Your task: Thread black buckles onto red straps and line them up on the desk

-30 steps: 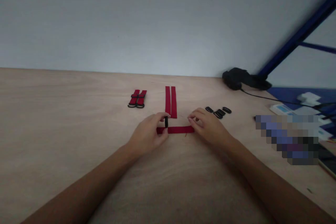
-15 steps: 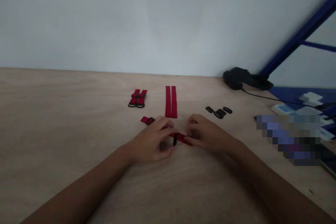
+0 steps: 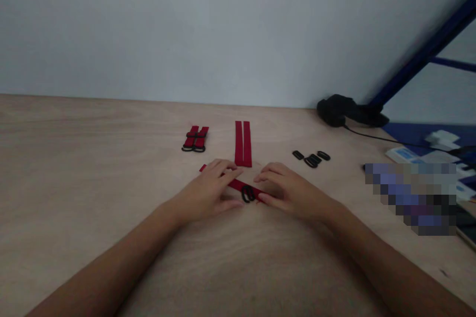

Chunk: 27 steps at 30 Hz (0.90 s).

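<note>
A red strap (image 3: pixel 235 185) lies slantwise on the table between my hands, and a black open-sided hook buckle (image 3: pixel 247 193) lies flat around it near its right end. My left hand (image 3: pixel 213 183) rests over the strap's left part, fingers stretched and thumb apart, left of the buckle. It hides the middle of that part; a red tip shows beyond the knuckles. My right hand (image 3: pixel 286 188) has its thumb on the strap's right end, with the fingers curved and apart from the thumb.
Two red straps (image 3: pixel 243 151) lie side by side beyond my hands. Further left are two folded red straps with black buckles (image 3: pixel 195 138). Several loose black buckles (image 3: pixel 312 159) lie to the right. A black object with a cable (image 3: pixel 347 110) sits by the wall.
The buckle, upright by my left fingers before, now lies flat on the strap. My left hand has loosened and spread its fingers, and moved slightly left. My right fingers reach slightly further left.
</note>
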Motion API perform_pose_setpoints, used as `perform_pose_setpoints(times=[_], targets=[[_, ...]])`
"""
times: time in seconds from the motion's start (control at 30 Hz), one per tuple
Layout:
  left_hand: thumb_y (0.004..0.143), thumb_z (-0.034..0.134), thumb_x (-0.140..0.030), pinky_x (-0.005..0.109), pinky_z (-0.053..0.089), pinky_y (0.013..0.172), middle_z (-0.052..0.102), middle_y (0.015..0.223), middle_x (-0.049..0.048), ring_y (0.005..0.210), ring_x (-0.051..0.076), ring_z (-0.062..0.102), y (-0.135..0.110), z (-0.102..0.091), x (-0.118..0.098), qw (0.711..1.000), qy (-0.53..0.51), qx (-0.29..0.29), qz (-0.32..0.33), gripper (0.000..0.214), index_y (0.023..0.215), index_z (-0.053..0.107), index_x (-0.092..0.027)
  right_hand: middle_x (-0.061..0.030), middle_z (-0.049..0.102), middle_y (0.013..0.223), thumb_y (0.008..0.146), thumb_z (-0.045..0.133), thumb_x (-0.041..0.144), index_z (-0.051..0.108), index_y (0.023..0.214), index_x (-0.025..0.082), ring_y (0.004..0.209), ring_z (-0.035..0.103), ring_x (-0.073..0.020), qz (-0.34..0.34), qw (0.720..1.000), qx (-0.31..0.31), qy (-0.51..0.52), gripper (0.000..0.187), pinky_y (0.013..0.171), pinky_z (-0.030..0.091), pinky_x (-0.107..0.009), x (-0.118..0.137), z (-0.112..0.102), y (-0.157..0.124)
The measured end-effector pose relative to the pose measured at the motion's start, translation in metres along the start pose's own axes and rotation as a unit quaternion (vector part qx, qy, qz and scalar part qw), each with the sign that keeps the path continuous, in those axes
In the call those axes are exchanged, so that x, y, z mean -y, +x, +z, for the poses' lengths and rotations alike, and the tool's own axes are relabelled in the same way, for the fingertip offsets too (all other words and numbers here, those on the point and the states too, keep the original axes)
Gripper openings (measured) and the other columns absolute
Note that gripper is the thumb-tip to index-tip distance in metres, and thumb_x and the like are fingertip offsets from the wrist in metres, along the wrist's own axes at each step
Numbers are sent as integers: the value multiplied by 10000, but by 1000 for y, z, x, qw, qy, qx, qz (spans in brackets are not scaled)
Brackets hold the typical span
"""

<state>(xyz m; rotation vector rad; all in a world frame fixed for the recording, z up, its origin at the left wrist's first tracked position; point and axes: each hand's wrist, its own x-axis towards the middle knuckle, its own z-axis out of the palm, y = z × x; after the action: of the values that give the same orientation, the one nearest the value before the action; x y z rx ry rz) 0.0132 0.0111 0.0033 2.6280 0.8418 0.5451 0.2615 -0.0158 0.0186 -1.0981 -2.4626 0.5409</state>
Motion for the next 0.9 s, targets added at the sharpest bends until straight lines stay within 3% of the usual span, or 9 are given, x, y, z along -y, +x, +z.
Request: perform_pose_setpoints(times=[0.17, 0.37, 0.5, 0.6, 0.67, 0.77, 0.9], targets=[[783, 561, -137, 406, 441, 939, 534, 1098, 128, 1037, 257, 501, -3, -15, 9, 996, 83, 25, -19, 330, 1104, 638, -139, -115, 573, 1089, 838, 660, 290, 616, 1234, 226, 1006, 538, -247, -33, 998, 6, -61, 404, 889, 473, -402, 2, 14, 4], [846, 501, -204, 338, 472, 786, 566, 990, 78, 892, 215, 565, -6, -18, 15, 987, 121, 70, -75, 228, 1000, 668, -185, -123, 628, 993, 875, 620, 281, 691, 1083, 169, 936, 567, -237, -42, 992, 8, -118, 247, 837, 477, -381, -3, 24, 9], [872, 487, -286, 313, 461, 672, 578, 902, 53, 753, 184, 580, -8, -22, 13, 979, 151, 83, -112, 210, 919, 667, -188, -99, 668, 928, 941, 483, 216, 695, 971, 165, 876, 598, -203, 23, 994, -57, -90, 220, 790, 477, -330, -5, 17, 10], [857, 507, -300, 337, 471, 694, 575, 858, 71, 784, 212, 575, -8, -22, 11, 975, 180, 60, -114, 215, 775, 647, -159, -45, 679, 802, 871, 543, 157, 676, 910, 163, 702, 600, -156, 122, 985, -118, -40, 138, 650, 460, -266, -8, 10, 9], [836, 533, -256, 358, 480, 775, 586, 928, 92, 872, 231, 570, -7, -19, 10, 982, 166, 32, -85, 160, 823, 652, -150, -9, 651, 688, 807, 589, 137, 660, 846, 164, 585, 558, -134, 175, 972, -154, -34, 85, 567, 420, -249, -12, 8, 8], [850, 551, -228, 360, 475, 879, 587, 1071, 97, 988, 227, 558, -3, -9, 3, 997, 76, 7, -11, 226, 1046, 651, -176, 0, 634, 656, 797, 620, 199, 643, 794, 172, 550, 524, -129, 186, 963, -194, -26, 36, 545, 397, -252, -16, 8, 7], [897, 528, -229, 338, 501, 867, 602, 1120, 91, 990, 204, 586, 4, 6, -11, 998, -21, -55, -35, 275, 1157, 605, -185, -11, 646, 711, 819, 619, 265, 615, 775, 185, 576, 523, -134, 162, 964, -211, 19, 92, 549, 405, -254, -9, 16, 8]])
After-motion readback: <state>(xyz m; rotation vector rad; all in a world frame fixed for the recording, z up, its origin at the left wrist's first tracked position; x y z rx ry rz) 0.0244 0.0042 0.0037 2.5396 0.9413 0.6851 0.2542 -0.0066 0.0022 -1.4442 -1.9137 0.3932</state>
